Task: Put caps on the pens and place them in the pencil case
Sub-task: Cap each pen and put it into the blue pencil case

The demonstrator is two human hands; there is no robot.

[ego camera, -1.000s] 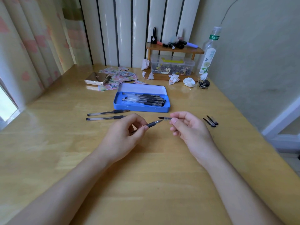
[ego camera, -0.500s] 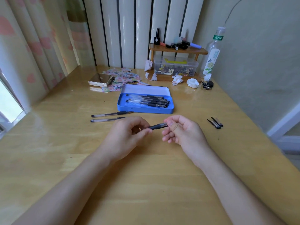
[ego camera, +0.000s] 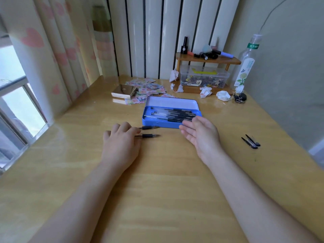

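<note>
Blue pencil case [ego camera: 158, 124] holds the capped pens while your open, empty right hand [ego camera: 199, 134] hovers at its rim and your loosely curled left hand [ego camera: 121, 137] covers two uncapped pens [ego camera: 149, 135], whose bare tips could smear ink if dragged.

Home desk [ego camera: 157, 181], heart curtains [ego camera: 52, 50], cosmetics shelf [ego camera: 206, 58]

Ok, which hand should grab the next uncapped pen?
Left. The left hand already rests over the two uncapped pens, while the right hand hangs open by the blue pencil case, nearer the loose caps.
</note>
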